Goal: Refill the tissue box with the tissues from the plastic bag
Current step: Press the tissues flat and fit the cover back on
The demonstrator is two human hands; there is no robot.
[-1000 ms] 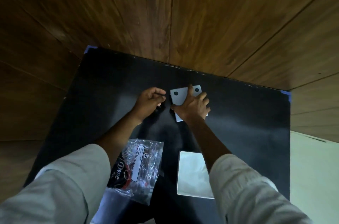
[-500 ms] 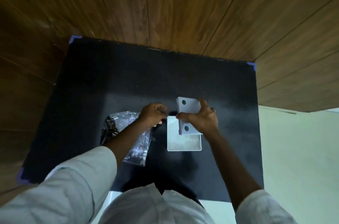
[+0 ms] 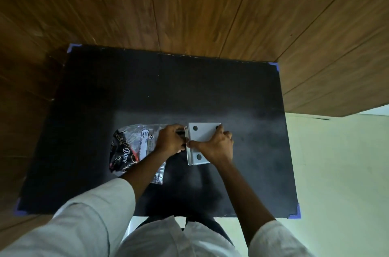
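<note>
Gripping the tissue box (image 3: 201, 136) mid-tabletop (image 3: 147, 88), both hands closed on it.
Right hand (image 3: 216, 145) across its top, left hand (image 3: 171, 139) at its left edge; plastic bag (image 3: 128, 149) just left; open tabletop beyond.

Your mat (image 3: 189, 88) lies on the floor (image 3: 189, 4) ahead of you, its far edge toward the planks. On the mat, near its middle, the bag (image 3: 130, 147) lies to the left and the box (image 3: 200, 138) just beside it to the right. Your left hand (image 3: 169, 141) sits between them, over the bag's right end and against the box's left side. Your right hand (image 3: 216, 146) lies over the box's right and near part. Your sleeves (image 3: 84, 221) cross the mat's near edge.
</note>
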